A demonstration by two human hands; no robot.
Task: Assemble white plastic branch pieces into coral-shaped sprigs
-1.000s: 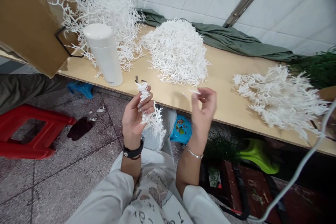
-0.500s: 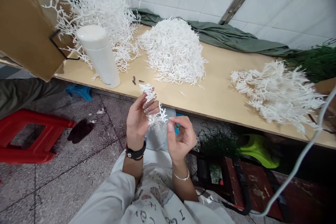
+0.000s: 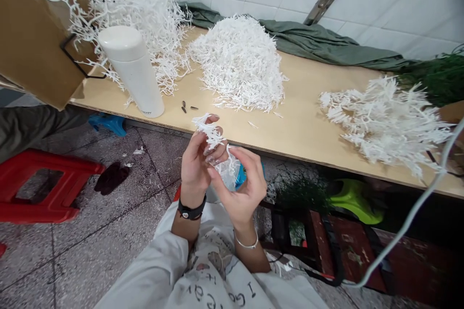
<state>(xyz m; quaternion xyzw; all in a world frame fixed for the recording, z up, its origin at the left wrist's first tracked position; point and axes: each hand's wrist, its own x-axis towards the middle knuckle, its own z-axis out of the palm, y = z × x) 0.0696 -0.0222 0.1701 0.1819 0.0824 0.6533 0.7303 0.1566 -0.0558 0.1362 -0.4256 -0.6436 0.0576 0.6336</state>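
A white, plastic-looking sprig (image 3: 209, 134), finely forked, sits at the counter's (image 3: 300, 125) near edge, clamped in the left hand (image 3: 195, 169); fingers hide its middle. Its visible upper length runs ten to four o'clock, tip toward ten. The right hand (image 3: 243, 190) has thumb and forefinger apart beside its lower twigs; contact is unclear. From the sprig, dark seeds (image 3: 184, 106) and a white flask (image 3: 134, 75) lie toward ten, the flask blocking tangled branches (image 3: 145, 14); a white heap (image 3: 241, 65) at one.

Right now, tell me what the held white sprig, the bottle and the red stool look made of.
White sprig: probably matte plastic; its thin branches look evenly white.
Bottle: perhaps coated metal or plastic, its white surface smooth.
Red stool: likely molded plastic, satin, with rounded edges.
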